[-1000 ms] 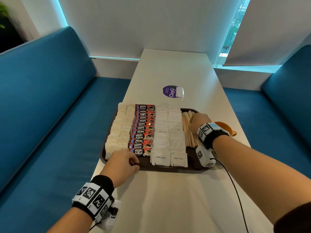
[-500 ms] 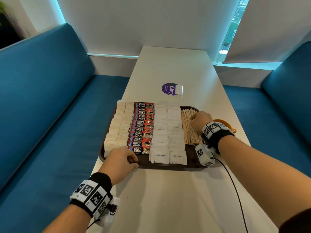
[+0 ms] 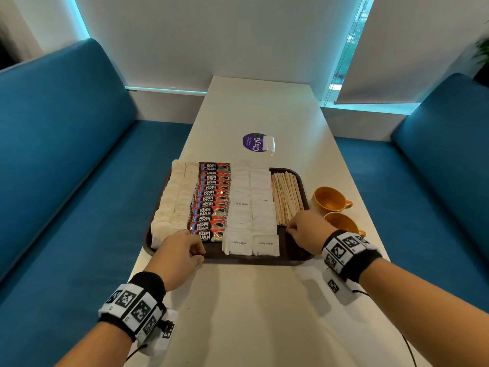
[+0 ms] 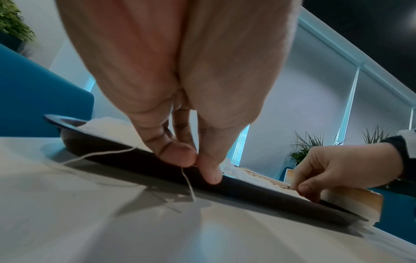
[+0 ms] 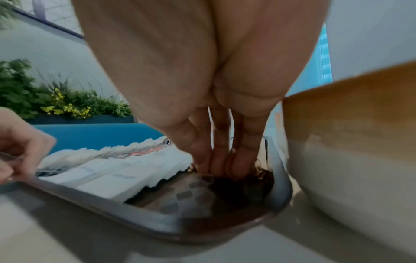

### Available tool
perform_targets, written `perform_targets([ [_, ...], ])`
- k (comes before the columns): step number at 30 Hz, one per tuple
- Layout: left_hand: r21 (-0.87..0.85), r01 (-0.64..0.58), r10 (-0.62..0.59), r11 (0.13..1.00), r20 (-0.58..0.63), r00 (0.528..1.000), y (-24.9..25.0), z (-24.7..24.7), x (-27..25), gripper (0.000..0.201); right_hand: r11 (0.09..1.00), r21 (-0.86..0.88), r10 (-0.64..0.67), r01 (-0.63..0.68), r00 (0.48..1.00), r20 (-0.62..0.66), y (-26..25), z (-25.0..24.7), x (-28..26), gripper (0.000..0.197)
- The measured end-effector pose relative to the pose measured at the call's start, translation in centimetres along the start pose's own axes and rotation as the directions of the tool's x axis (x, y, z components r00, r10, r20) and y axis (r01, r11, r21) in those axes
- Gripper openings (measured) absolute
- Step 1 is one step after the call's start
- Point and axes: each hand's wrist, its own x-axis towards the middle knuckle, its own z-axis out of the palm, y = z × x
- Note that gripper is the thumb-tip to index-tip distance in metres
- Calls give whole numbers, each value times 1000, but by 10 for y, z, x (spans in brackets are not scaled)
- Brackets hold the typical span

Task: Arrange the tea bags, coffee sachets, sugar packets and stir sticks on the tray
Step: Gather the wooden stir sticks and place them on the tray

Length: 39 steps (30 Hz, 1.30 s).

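Note:
A dark brown tray [image 3: 293, 254] holds rows side by side: white tea bags [image 3: 174, 202] at the left, red coffee sachets [image 3: 211, 200], white sugar packets [image 3: 251, 207], and wooden stir sticks [image 3: 287, 197] at the right. My left hand [image 3: 197, 251] sits at the tray's near rim [image 4: 258, 192]; its thumb and forefinger pinch a thin white tea bag string [image 4: 99, 154] that trails onto the table. My right hand [image 3: 291, 230] rests with its fingers [image 5: 243, 160] pointing down onto the tray floor, against the near ends of the sticks. It holds nothing.
Two orange cups [image 3: 329, 201] [image 3: 342, 222] stand on the table right of the tray, close to my right wrist. A purple round sticker [image 3: 252, 142] lies beyond the tray. Blue benches [image 3: 66, 154] [image 3: 436, 168] flank the narrow white table.
My right hand has slid toward me along the stir sticks, from their far part to their near ends, uncovering the cups. The left hand has stayed at the tray's near rim.

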Motion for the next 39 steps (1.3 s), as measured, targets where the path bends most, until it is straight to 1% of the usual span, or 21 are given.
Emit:
perform_targets([
  [2,5,-3,3,1000,-2,1000,0,0,0,12,1000,6,-14,14,999,-38,0,3,6,26],
  [6,12,-4,4,1000,-7,1000,1,0,0,11,996,88,-12,20,996,-94,1,3,10,23],
  [9,3,-2,2,1000,-4,1000,1,0,0,12,992,111,-44,55,994,-97,-1,4,7,22],
  [14,0,4,-4,1000,1,1000,0,0,1,13,989,111,-91,97,994,-58,-4,7,7,24],
  [17,-11,2,-2,1000,-3,1000,-1,1,1,13,986,138,-85,95,993,-79,-4,4,6,23],
  [22,-9,-9,9,1000,-22,1000,-2,2,3,13,983,170,-42,72,983,-176,-3,-11,0,20],
  [24,3,-26,26,1000,-15,1000,-1,1,0,13,983,170,-45,72,986,-162,-2,-9,-8,19],
  [26,-4,-50,49,999,-13,999,0,-6,-5,14,975,210,-49,76,990,-132,2,-3,-18,16],
  [28,-55,-53,48,997,-80,996,-3,-19,-14,16,960,272,-34,69,991,-128,6,1,-31,14],
  [30,-125,-41,11,991,-231,973,-12,-31,-20,18,947,318,12,44,985,-171,11,4,-44,16],
  [32,-201,14,-86,979,-354,931,-23,-41,-26,21,934,357,107,-21,969,-225,15,7,-58,25],
  [33,-229,57,-145,972,-388,910,-29,-44,-27,22,924,377,163,-62,956,-243,17,10,-65,31],
  [34,-242,104,-197,965,-404,893,-34,-45,-28,24,912,396,213,-102,945,-248,19,13,-71,37],
  [35,-247,150,-242,957,-401,884,-39,-45,-29,31,900,414,251,-136,938,-238,20,17,-78,43],
  [38,-256,279,-351,926,-304,886,-55,-37,-29,67,864,454,325,-218,930,-173,22,35,-90,61],
  [39,-262,310,-376,914,-264,888,-58,-33,-29,77,852,464,349,-244,924,-154,21,42,-91,66],
])
